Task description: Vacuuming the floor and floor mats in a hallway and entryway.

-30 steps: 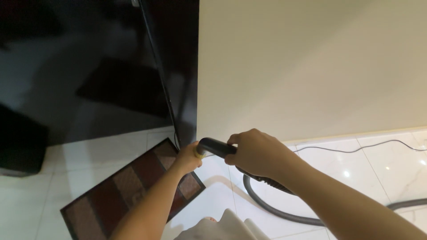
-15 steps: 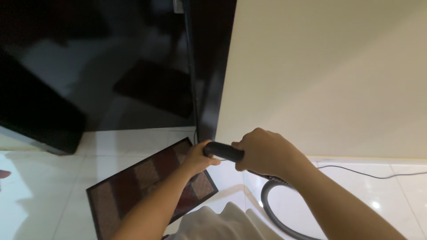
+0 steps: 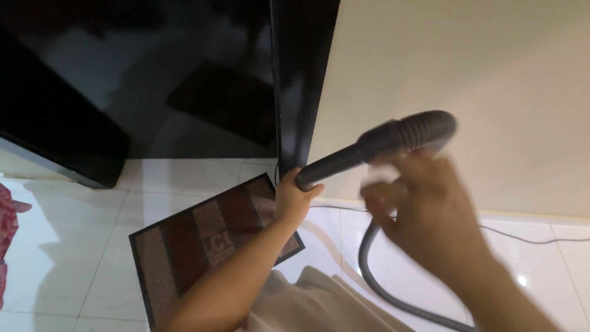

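Left hand (image 3: 294,200) closed round the lower end of the dark grey plastic vacuum hose handle (image 3: 369,147), which tilts up to the right in front of the cream wall (image 3: 479,92). Right hand (image 3: 430,215) blurred, fingers spread, just beside the handle; cannot tell if it touches. Grey ribbed hose (image 3: 369,270) loops down over the white tiled floor (image 3: 74,246) by the brown checked doormat (image 3: 203,240). Risk: a one-handed grip could slip, and the handle might strike the glossy black panel (image 3: 301,80). No containers in view.
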